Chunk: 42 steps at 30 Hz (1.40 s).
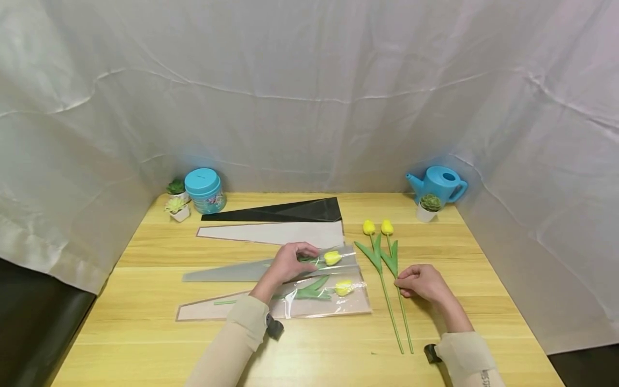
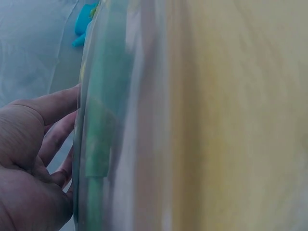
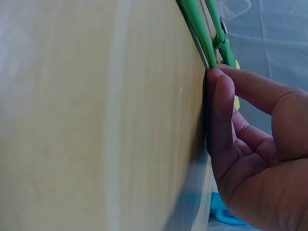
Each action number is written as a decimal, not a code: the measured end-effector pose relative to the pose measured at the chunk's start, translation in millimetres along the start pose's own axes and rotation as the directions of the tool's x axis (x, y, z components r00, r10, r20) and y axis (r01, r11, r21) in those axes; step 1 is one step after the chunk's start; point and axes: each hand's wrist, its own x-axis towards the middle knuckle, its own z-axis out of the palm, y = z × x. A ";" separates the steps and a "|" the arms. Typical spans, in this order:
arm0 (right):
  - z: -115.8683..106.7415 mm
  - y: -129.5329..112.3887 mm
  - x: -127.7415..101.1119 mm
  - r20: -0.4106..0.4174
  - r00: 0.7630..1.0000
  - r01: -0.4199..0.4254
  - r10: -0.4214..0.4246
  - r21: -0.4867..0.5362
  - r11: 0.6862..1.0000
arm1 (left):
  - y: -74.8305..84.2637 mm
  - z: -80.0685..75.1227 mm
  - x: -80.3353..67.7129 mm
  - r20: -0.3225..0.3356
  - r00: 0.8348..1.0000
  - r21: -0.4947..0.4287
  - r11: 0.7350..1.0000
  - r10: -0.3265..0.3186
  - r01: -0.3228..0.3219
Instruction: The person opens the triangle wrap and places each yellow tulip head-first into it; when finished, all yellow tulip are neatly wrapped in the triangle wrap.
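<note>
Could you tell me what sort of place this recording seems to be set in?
Probably a staged tabletop for flower wrapping: a wooden table walled by white sheeting, with loose yellow tulips, flat wrapping sleeves and a blue watering can.

The table [image 1: 145, 333] is viewed from above toward twelve o'clock; each wrist view is pressed close against it, sharing its wooden surface.

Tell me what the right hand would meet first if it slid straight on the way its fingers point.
Most likely the nearer of the two loose tulip stems. The right hand points left across the table, and its fingertips look already at that stem. Beyond lie the second stem and the clear sleeve.
</note>
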 end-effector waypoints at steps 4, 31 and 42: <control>-0.5 0.4 0.9 -0.002 1.000 0.010 -0.010 0.002 1.000 | -0.7 0.8 -0.3 0.002 1.000 -0.012 1.000 0.002 -0.002; 0.4 1.0 1.7 0.001 1.000 0.015 -0.015 0.034 0.999 | 14.2 -22.7 37.9 -0.045 0.996 0.052 0.996 0.078 -0.075; 3.1 1.6 1.1 -0.004 1.000 -0.018 0.019 0.106 0.994 | -2.3 -18.2 72.4 -0.013 1.000 0.031 0.999 0.019 -0.018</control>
